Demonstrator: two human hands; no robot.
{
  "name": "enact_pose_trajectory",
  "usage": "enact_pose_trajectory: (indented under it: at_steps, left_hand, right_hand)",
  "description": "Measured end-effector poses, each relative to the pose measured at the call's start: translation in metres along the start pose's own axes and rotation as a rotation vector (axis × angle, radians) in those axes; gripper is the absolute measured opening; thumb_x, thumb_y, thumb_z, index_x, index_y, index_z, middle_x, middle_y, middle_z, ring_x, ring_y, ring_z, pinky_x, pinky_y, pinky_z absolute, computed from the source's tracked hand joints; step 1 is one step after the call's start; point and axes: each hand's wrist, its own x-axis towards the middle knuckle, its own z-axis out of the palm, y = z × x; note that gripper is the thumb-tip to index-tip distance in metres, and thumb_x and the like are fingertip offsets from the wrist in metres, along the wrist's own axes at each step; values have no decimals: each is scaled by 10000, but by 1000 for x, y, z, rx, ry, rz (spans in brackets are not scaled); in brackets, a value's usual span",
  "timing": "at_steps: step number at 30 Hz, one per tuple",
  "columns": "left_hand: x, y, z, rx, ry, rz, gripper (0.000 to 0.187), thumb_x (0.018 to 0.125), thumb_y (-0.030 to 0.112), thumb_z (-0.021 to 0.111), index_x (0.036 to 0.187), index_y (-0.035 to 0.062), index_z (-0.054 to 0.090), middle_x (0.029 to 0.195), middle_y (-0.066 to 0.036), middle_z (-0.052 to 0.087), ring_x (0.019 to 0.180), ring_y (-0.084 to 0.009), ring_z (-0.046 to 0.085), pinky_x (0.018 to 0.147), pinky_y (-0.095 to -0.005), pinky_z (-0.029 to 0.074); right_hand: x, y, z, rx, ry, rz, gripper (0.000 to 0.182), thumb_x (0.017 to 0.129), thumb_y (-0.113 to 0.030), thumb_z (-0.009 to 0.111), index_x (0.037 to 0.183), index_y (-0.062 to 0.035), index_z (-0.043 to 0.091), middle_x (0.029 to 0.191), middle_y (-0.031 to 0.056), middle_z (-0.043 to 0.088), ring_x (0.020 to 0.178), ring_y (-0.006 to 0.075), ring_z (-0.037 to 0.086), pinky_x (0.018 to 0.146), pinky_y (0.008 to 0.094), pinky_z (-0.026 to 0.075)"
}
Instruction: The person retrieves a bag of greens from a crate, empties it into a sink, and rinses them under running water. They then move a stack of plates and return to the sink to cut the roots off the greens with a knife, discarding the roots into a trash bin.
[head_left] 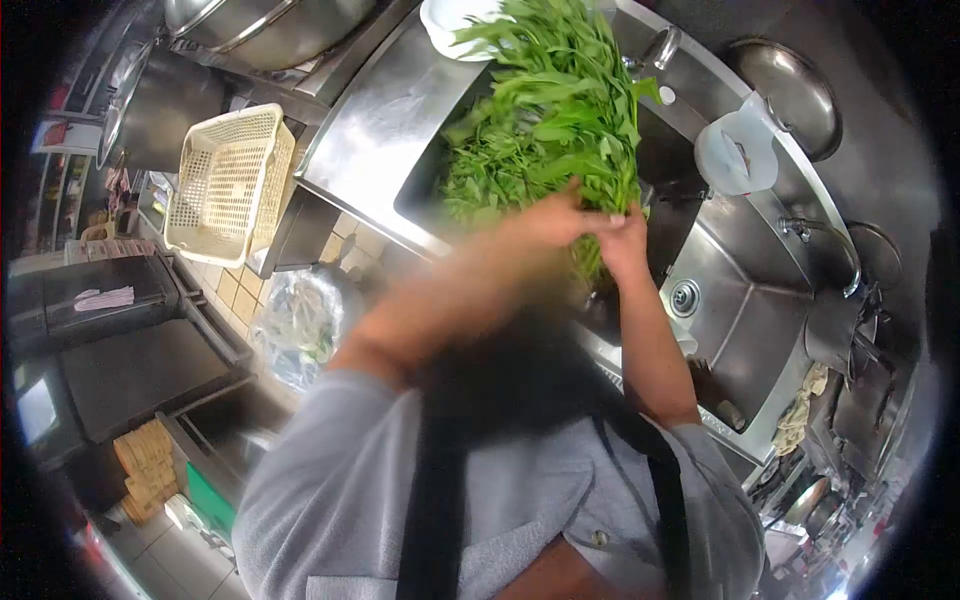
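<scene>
A large bunch of leafy greens (590,110) rises from the left sink basin, its stems toward me. My right hand (627,240) is closed around the lower stems. My left hand (555,218) meets it from the left, its fingers at the stems and partly blurred; what its fingers hold is hard to make out. More greens (490,160) lie loose in the basin under the bunch.
A cream plastic basket (225,185) stands at the left, with a clear plastic bag (300,325) below it. On the right are an empty sink basin (745,290), a translucent pitcher (738,155) and a faucet (825,235). A white container (450,35) sits at the top.
</scene>
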Motion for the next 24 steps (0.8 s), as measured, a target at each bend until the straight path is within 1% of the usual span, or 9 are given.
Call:
enact_pose_trajectory:
  at_steps: [2, 3, 6, 8, 11, 16, 20, 21, 24]
  left_hand:
    - [-5, 18, 6, 392, -51, -182, 807, 853, 482, 741, 1379, -70, 478, 1328, -234, 588, 1254, -305, 549, 1075, -385, 401]
    - [4, 14, -1, 456, -196, -130, 855, 857, 555, 701, 1396, -67, 468, 1361, -261, 560, 1280, -344, 524, 1098, -394, 377]
    - [21, 23, -18, 290, -346, -217, 875, 850, 572, 701, 1411, -56, 463, 1388, -241, 550, 1291, -349, 518, 1112, -411, 369]
    - [49, 8, -42, 329, -274, -277, 841, 864, 573, 682, 1457, 23, 451, 1437, -201, 524, 1315, -333, 511, 1099, -429, 404]
    - [88, -6, -79, 435, -156, -193, 752, 876, 533, 689, 1429, 62, 493, 1388, -173, 566, 1228, -302, 577, 1019, -423, 467]
    - [123, -27, -130, -100, 154, -266, 559, 890, 384, 720, 1327, 82, 546, 1205, -80, 641, 1021, -228, 637, 890, -387, 501]
    - [105, -31, -146, -153, 247, -316, 577, 894, 350, 722, 1366, 91, 513, 1231, -78, 634, 1057, -246, 632, 889, -394, 500]
    - [102, -34, -146, -133, 250, -343, 624, 904, 367, 709, 1406, 78, 475, 1319, -103, 595, 1115, -255, 617, 936, -400, 485]
    - [79, -33, -141, -88, 222, -327, 660, 922, 380, 687, 1445, 67, 433, 1375, -124, 550, 1154, -264, 601, 966, -399, 473]
  right_hand:
    - [-9, 2, -5, 255, 83, -51, 365, 818, -56, 715, 1163, 13, 620, 1063, 98, 695, 916, 164, 641, 815, 322, 506]
    - [-13, 2, -9, 256, 90, -55, 365, 818, -56, 715, 1163, 13, 620, 1063, 98, 695, 916, 164, 641, 815, 322, 506]
    - [-30, 11, -25, 321, 244, 77, 383, 820, -36, 704, 1187, 10, 603, 1080, 87, 690, 938, 162, 636, 839, 306, 493]
    - [-46, 29, -39, 398, 310, 223, 404, 824, -33, 704, 1207, 13, 584, 1076, 68, 683, 947, 167, 630, 853, 301, 483]
    - [-71, 25, -57, 289, 412, 317, 407, 818, -40, 696, 1203, 17, 576, 1045, 65, 674, 915, 173, 623, 840, 302, 485]
    - [-102, 12, -60, 237, 585, 323, 394, 810, -58, 691, 1186, 0, 590, 1024, 55, 657, 898, 166, 606, 840, 306, 476]
    - [-113, 7, -48, 207, 654, 380, 389, 808, -55, 686, 1176, 18, 583, 1031, 75, 657, 887, 172, 605, 833, 310, 482]
    - [-113, 6, -45, 206, 668, 385, 389, 808, -55, 686, 1176, 18, 583, 1031, 75, 657, 887, 172, 605, 833, 310, 482]
    - [-106, 6, -33, 184, 593, 417, 423, 800, -50, 699, 1199, 28, 581, 1029, 83, 667, 898, 178, 610, 837, 312, 486]
